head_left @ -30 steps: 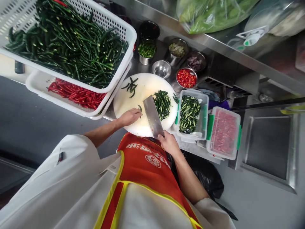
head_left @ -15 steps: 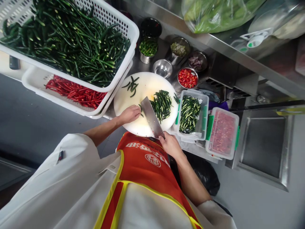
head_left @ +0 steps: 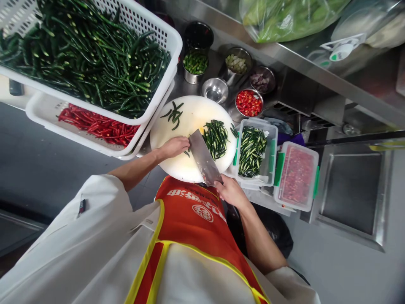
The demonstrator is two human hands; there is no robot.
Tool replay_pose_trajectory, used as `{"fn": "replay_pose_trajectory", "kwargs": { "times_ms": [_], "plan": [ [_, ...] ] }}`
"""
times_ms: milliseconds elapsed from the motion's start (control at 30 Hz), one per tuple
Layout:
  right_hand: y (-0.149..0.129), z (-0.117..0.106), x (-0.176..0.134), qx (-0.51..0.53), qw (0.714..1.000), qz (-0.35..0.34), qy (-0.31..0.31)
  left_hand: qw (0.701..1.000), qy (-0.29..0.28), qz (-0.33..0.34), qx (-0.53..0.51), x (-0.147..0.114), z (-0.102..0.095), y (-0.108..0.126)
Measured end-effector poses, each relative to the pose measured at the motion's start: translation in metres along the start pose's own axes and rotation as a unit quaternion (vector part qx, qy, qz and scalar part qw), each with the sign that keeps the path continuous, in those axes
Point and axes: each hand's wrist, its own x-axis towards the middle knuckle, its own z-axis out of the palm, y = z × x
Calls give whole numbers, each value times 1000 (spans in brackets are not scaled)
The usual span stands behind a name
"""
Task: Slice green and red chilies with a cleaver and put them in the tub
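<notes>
Cleaver in my right hand, its blade over the cutting board between my left hand and sliced green chillies.

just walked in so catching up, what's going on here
A person holds a cleaver by its handle in the right hand, the blade over a round white board. The left hand is beside the blade, close to a green chilli piece. Cut green chillies lie piled right of the blade, and a plastic box with more stands right of the board.
</notes>
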Motion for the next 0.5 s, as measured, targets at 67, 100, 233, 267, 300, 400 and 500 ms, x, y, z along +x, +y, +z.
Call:
{"fn": "replay_pose_trajectory", "kwargs": {
  "times_ms": [67,100,233,267,300,400,500],
  "plan": [
    [2,-5,-1,-23,1000,-6,7,1000,3,2,3,1,2,0],
    [2,-8,-1,-36,999,-8,7,1000,5,2,5,1,4,0],
    [-4,-10,9,-77,997,-20,-6,1000,10,9,12,0,8,-2],
    [-7,-8,14,-88,996,-24,-2,1000,12,9,12,0,9,-3],
    [-11,-4,21,-99,995,-26,7,1000,14,8,11,0,9,-3],
    [-20,9,42,-121,991,-22,43,1000,16,8,4,0,10,-5],
    [-20,15,49,-122,990,-27,63,999,34,6,-9,-4,7,-4]
  ]
}}
